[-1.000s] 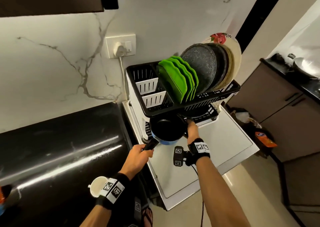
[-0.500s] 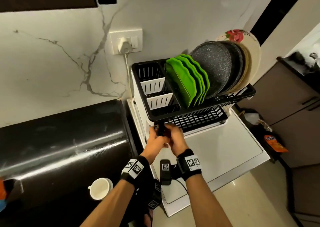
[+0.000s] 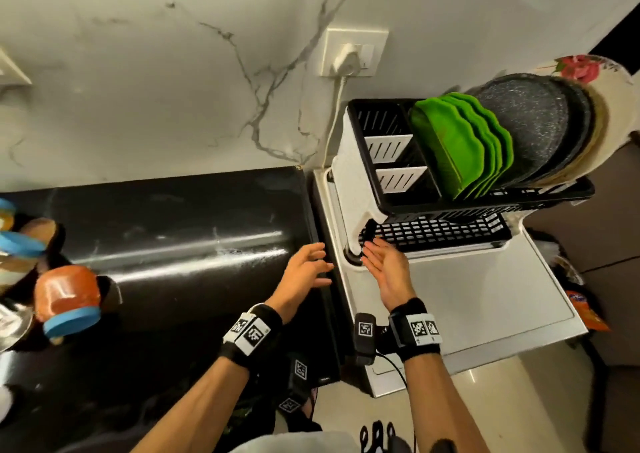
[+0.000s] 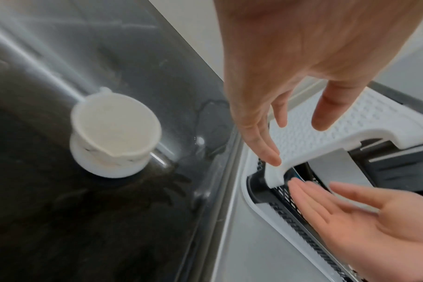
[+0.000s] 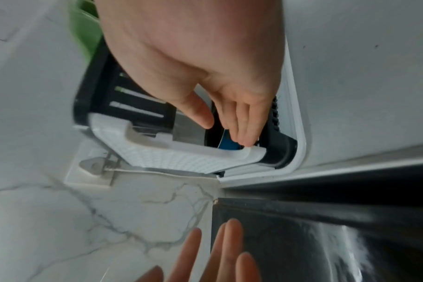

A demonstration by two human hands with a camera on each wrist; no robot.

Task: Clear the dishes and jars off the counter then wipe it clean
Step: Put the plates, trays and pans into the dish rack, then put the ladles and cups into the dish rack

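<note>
The black counter (image 3: 166, 245) fills the left and centre of the head view; its right edge runs down mid-frame against a white appliance top (image 3: 478, 300), bare in its lower right. On that top, upper right, stands the two-tier dish rack (image 3: 377, 189), with four green plates (image 3: 460, 148) and at least three larger round plates (image 3: 540, 127) upright in its upper tier. At the left edge sit two orange jars with blue lids (image 3: 65, 300). One white cup (image 4: 114, 131) stands on the counter near its right edge. The left hand (image 3: 304, 272) hangs released over that edge; the right hand (image 3: 388, 269), fingers straight and empty, is at the rack's lower tier. Half a second ago both hands gripped a black handle there; the pan now lies under the rack, only a blue sliver showing.
</note>
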